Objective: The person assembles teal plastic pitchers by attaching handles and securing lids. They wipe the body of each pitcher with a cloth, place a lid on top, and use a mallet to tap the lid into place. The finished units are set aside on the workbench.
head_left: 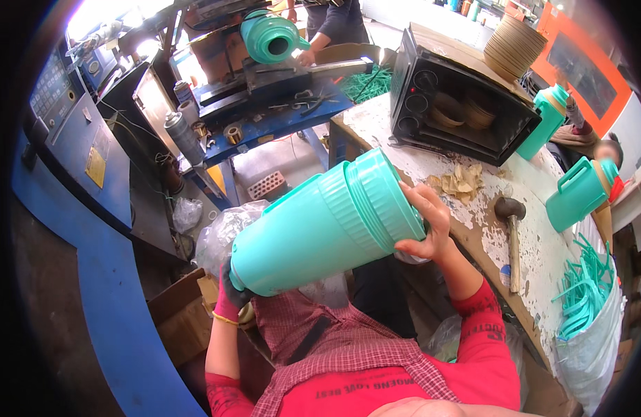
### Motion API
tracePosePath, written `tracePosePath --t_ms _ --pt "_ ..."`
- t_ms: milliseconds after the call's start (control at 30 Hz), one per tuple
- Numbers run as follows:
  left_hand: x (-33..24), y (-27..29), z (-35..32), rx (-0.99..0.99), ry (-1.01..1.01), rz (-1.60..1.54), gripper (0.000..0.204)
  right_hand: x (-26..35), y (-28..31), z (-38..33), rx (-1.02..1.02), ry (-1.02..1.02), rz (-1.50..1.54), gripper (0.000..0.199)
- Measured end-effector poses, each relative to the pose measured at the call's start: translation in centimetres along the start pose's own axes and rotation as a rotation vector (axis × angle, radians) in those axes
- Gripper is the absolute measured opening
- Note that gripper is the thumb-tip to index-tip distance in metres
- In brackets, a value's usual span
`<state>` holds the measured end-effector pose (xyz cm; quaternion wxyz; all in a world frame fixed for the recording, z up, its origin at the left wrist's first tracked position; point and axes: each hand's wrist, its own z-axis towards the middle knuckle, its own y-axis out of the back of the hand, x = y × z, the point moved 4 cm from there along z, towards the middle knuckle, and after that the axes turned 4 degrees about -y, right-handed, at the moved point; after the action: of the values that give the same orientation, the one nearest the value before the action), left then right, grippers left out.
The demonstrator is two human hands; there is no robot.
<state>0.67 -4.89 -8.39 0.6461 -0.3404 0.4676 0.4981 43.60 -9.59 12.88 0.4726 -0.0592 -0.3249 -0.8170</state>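
Observation:
A teal plastic thermos jug (300, 229) lies tilted across my body, its ribbed, ringed end up to the right and its narrower end down to the left. My left hand (230, 295), in a pink and black glove, grips the lower end; the jug hides part of its fingers. Around the rim of the wider end curve the fingers and thumb of my bare right hand (431, 226). A long handle runs along the jug's far side.
A worn white bench (473, 201) at right carries a black oven (466, 97), a stack of brown rings (513, 45), a mallet (513, 243) and two teal jugs (577, 198). A sack (590, 354) holds teal strips. Another jug (261, 38) is beside a co-worker's hand (306, 57).

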Motion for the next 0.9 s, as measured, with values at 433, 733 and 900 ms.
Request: tracePosePath --t_ms 433,733,900 --pt "1.5 0.3 -0.2 -0.264 0.396 -0.802 0.063 -1.9 -0.9 -2.1 -0.092 -0.075 0.095 0.089" --pt "-0.6 1.8 1.3 -0.373 0.274 -0.784 0.056 -5.3 0.7 -0.5 -0.244 -0.331 0.401 0.105" --pt "0.4 2.0 2.6 -0.211 0.316 -0.770 0.052 -6.7 0.3 0.2 0.013 -0.395 0.356 0.118"
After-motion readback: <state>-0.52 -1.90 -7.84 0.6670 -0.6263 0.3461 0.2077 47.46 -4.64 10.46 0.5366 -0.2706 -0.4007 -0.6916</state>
